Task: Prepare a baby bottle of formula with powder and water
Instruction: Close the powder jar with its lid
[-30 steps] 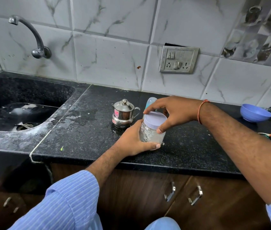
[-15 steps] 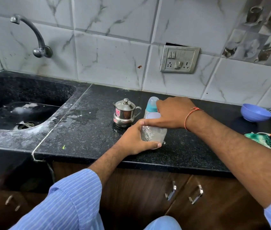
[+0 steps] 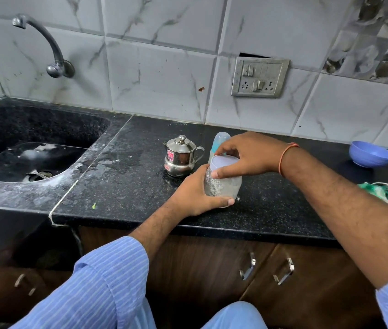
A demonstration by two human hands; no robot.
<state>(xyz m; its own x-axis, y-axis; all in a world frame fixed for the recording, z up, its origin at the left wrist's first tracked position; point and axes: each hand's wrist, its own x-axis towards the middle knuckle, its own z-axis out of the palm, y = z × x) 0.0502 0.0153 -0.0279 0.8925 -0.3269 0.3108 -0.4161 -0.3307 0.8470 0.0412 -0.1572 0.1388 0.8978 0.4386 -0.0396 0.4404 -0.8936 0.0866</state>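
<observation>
On the black counter, near its front edge:
Jar: a clear plastic jar (image 3: pixel 222 186) with white powder clinging inside stands close to the counter's (image 3: pixel 271 210) front edge, tilted a little toward the person.
Lid: a pale lilac lid (image 3: pixel 224 162) sits on the jar's mouth.
Left hand: the left hand (image 3: pixel 196 194) wraps the jar's lower body from the left, thumb across the base, a closed hold on the jar.
Right hand: the right hand (image 3: pixel 250 155) comes from the right, thumb and fingers clamped around the lid's rim; an orange thread circles its wrist.
Baby bottle: a baby bottle (image 3: pixel 220 141) with a clear cap and a teal collar stands just behind the jar, partly hidden by the right hand's fingers.
Steel pot: a small lidded steel pot (image 3: pixel 180 156) with a spout and handle stands just left of the bottle.
Sink: a dark sink (image 3: pixel 22 160) with white residue lies well to the left, a tap (image 3: pixel 45 43) on the wall above it.
Bowl: a blue bowl (image 3: pixel 371 154) rests far right, near the wall.
Wall: a switch plate (image 3: pixel 259 78) is set in the marbled tiles.
</observation>
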